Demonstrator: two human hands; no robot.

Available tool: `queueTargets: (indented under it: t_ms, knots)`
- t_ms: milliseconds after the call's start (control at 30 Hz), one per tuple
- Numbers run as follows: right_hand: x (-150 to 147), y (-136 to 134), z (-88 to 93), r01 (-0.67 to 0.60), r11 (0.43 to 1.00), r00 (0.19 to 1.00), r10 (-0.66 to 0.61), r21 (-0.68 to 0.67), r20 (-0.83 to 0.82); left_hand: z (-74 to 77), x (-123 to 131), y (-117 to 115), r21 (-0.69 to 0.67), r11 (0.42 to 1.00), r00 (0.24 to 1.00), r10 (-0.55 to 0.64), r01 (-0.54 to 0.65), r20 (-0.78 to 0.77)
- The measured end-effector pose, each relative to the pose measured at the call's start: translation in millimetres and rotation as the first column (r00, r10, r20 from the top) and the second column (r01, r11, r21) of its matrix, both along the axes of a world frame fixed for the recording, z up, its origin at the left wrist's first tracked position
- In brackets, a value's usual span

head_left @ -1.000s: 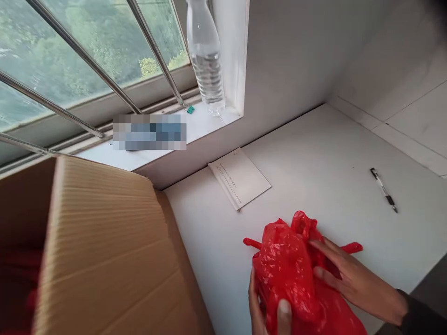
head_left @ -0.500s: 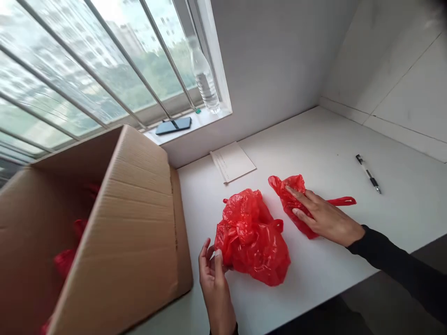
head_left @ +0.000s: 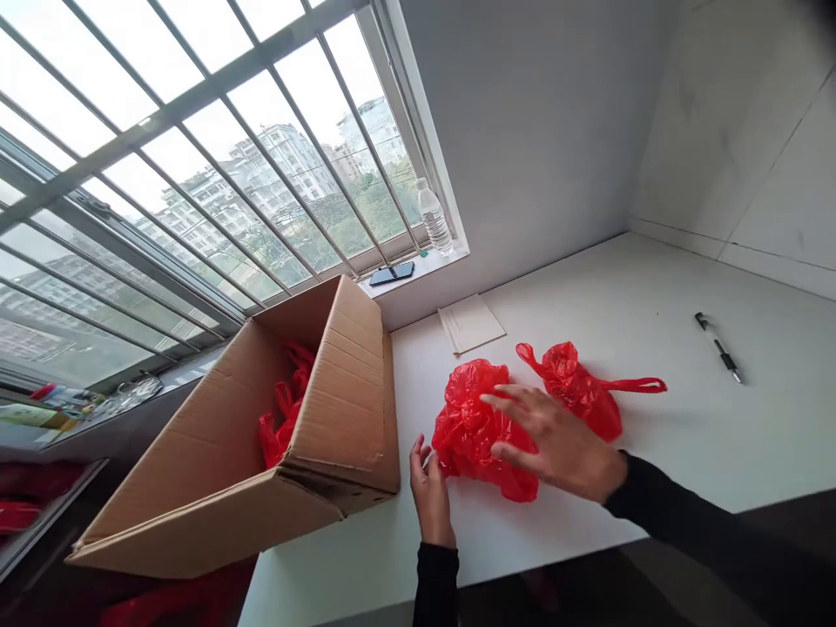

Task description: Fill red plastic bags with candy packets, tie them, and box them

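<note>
Both open | left hand (head_left: 429,483) touches red bag (head_left: 465,407) | right hand (head_left: 556,442) splayed over it

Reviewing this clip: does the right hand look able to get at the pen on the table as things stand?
Probably yes. The right hand lies open on the larger red bag, gripping nothing; the pen lies on bare table to its right, with only the smaller red bag low between.
</note>
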State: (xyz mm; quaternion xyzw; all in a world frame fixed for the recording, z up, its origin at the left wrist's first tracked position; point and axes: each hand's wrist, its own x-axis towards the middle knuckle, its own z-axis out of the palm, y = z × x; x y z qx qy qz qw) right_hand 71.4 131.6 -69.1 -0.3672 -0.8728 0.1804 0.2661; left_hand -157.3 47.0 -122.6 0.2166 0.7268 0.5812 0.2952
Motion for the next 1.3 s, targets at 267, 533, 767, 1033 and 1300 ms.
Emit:
queueTargets:
  t_ms: [267, 533, 767, 1033, 1300]
  knots:
    - [6, 12, -40.0, 0.162, 0.968, 0.982, -0.177, -0.192, -0.062, -11.2, -13, 15, 0.011, 1.000, 0.999, -0.017, 0.017, 0.041]
    - [44, 31, -44.4, 0.344, 0.825, 0.854, -0.473, -0.449, -0.215, -7.1, -13, 19, 0.074, 0.986, 0.989, 0.145, -0.146, 0.022]
    - [48, 42, -29.1, 0.344, 0.737, 0.790, -0.562, -0.581, -0.245, -3.8, -3, 7, 0.013, 0.997, 0.997, 0.080, -0.080, 0.012]
    - [25, 58, 7.6, 0.306, 0.839, 0.812, -0.477, -0.450, -0.337, 11.1, -5, 2, 0.089, 0.993, 0.991, 0.074, -0.084, 0.110]
    - [-5, 71, 29.3, 0.353, 0.934, 0.867, -0.347, -0.051, -0.359, 0.9, -17, -4, 0.031, 0.999, 0.995, 0.022, -0.025, 0.095]
